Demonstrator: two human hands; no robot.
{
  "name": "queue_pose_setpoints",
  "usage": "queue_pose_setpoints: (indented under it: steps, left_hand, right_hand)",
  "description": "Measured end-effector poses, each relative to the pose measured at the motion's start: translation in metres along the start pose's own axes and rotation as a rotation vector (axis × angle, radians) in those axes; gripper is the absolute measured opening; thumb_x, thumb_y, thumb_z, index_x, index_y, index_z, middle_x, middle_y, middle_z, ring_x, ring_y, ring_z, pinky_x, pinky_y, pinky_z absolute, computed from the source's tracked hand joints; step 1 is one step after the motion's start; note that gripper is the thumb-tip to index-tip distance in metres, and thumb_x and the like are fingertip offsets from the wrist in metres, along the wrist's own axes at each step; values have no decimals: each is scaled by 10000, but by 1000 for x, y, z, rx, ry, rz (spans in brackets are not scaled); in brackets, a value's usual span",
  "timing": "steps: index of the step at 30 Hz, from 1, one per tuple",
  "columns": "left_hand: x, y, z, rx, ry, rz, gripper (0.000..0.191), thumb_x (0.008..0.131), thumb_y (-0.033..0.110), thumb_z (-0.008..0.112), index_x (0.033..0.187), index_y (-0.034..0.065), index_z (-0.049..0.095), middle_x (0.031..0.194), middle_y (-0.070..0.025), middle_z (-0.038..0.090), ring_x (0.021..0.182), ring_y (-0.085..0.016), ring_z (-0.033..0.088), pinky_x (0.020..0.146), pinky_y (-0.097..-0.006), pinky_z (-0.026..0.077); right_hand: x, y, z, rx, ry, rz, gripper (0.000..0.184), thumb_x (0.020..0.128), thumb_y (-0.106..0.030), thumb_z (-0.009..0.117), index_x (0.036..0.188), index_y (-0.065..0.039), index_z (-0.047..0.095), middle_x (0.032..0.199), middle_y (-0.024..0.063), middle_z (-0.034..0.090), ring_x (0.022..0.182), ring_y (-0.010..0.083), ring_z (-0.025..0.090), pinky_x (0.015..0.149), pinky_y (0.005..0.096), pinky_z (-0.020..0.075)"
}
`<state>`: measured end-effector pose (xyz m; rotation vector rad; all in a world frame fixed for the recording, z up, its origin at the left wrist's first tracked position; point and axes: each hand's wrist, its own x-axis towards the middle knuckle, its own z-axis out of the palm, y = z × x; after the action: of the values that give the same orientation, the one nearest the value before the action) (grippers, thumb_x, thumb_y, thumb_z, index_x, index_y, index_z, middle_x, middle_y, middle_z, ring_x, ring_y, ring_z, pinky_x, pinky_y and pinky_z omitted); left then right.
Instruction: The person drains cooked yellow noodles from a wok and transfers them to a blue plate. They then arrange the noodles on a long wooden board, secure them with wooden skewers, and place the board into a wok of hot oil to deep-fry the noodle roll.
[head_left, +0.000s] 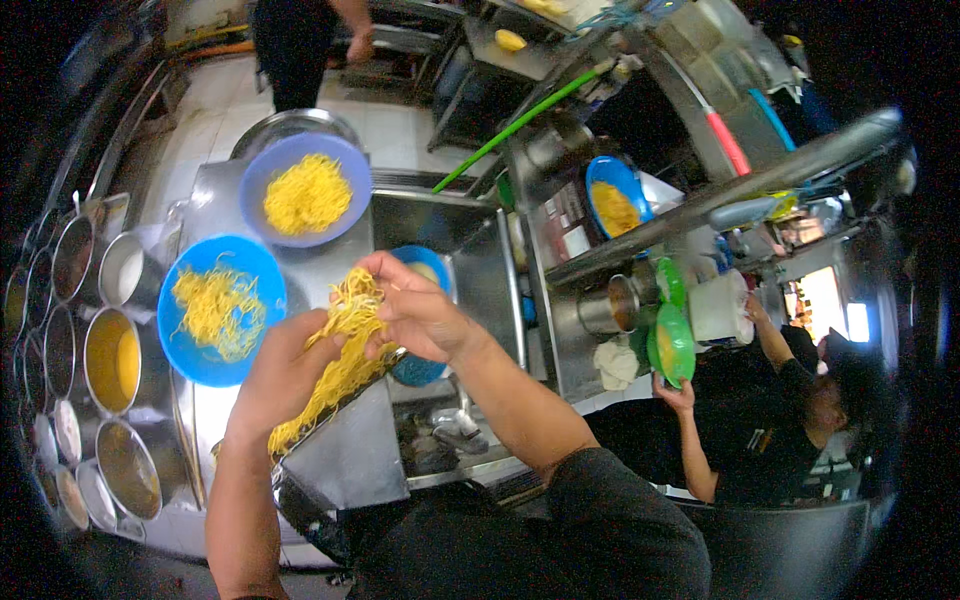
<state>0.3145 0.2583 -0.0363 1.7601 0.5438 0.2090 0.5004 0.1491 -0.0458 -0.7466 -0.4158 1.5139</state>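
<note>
Between both hands is a clump of yellow noodles (355, 304). My left hand (289, 367) grips its lower left side, and my right hand (416, 307) pinches its right side with the fingertips. Right below the hands, a long dark tray holds a heap of yellow noodles (330, 386); the hands hide part of it. To the left, a blue plastic bowl (275, 289) contains loose noodles. Farther up stands a purple-blue plastic bowl (358, 180) with a rounder pile of noodles.
Metal pots, one with yellow contents (127, 360), line the left side. A sink (480, 255) lies right of the steel counter (352, 465). At right, a co-worker (772, 435) holds a green bowl (675, 345). Another person (296, 52) stands at the top. A green pole (517, 127) slants nearby.
</note>
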Motion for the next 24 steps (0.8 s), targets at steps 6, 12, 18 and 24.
queue_pose_setpoints:
  steps: [6,12,18,24]
  left_hand:
    - [6,44,-21,375,41,12,353,849,275,669,919,-70,635,851,-301,632,855,-448,636,727,-473,491]
    - [5,21,-41,33,21,-1,280,968,271,607,916,4,675,697,28,547,635,-62,476,555,-242,372]
    - [0,-19,-68,204,115,-101,273,947,241,625,964,-24,690,770,-48,632,730,-120,566,662,-289,452]
    - [13,-95,-107,539,252,-235,266,902,199,621,1027,-26,689,900,-203,697,850,-314,667,784,-393,514]
  right_hand:
    - [20,-5,4,-391,84,-62,226,831,-81,754,1028,-39,653,821,41,657,643,102,611,511,240,519]
    - [4,-38,-8,-470,109,-89,164,805,6,721,949,-7,644,776,53,645,576,111,605,497,238,520]
    - [-17,-45,-38,-529,163,-81,167,793,-6,731,934,-2,641,770,62,648,540,120,600,499,244,527]
    - [-24,-38,-52,-571,171,-4,143,830,-18,725,935,-1,631,827,56,652,593,83,622,515,211,541]
